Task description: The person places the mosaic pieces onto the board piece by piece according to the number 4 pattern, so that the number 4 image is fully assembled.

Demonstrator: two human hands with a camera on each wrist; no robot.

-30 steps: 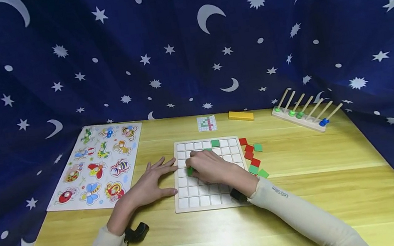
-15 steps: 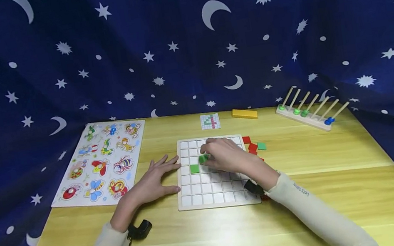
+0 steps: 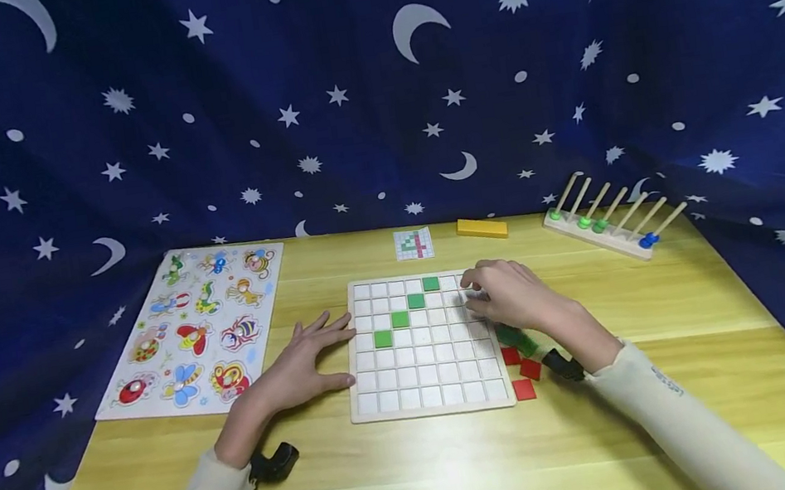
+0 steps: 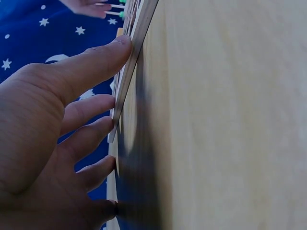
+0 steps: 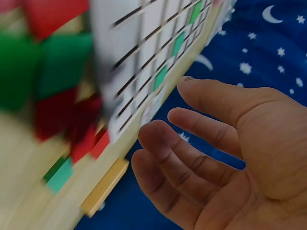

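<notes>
A white square-grid board (image 3: 407,377) lies on the table, with several green tiles (image 3: 400,319) set in a diagonal line across its upper squares. My left hand (image 3: 301,362) rests at the board's left side, fingers spread; in the left wrist view the thumb touches the board's edge. Over the board's upper right edge hovers my right hand (image 3: 520,298), nothing between its loosely bent fingers, as the right wrist view shows. Beside the board on the right lie loose red tiles (image 3: 524,390) and green tiles (image 5: 60,175), partly hidden by that hand and wrist in the head view.
Behind the board lies a small pattern card (image 3: 413,245) with a yellow block (image 3: 482,229) to its right. A peg stand with beads (image 3: 598,237) is at the back right. An insect puzzle board (image 3: 195,340) occupies the left. A starry dark-blue cloth (image 3: 336,60) hangs behind.
My right hand has left a green tile on the board in the diagonal and moved right, off the middle squares to the board's right edge. My left hand keeps its place.
</notes>
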